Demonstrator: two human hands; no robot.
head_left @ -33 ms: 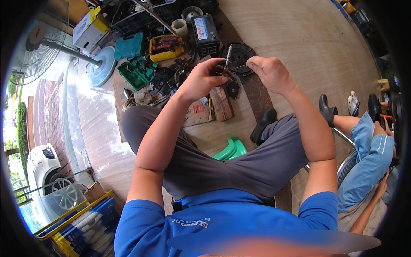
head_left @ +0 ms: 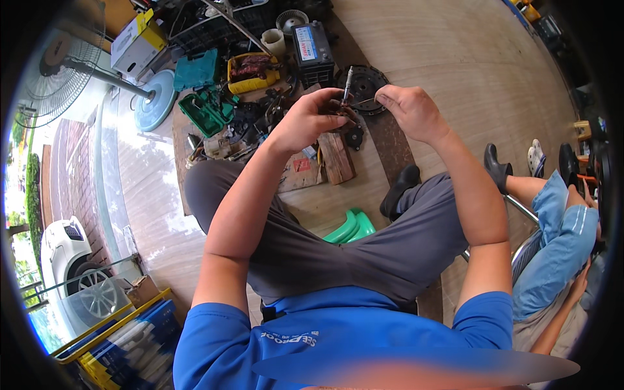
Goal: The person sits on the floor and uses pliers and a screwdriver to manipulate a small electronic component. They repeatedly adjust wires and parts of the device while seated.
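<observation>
Left hand pinches the part, right hand a wire; part looks light, rigid, maybe greasy, so grip it low.

Through my feed I count one left hand, one right hand, one battery, one yellow tub, one pale cup, one dark round plate, two green case parts, one fan, one partly hidden green seat, one white car, and one other person.
</observation>
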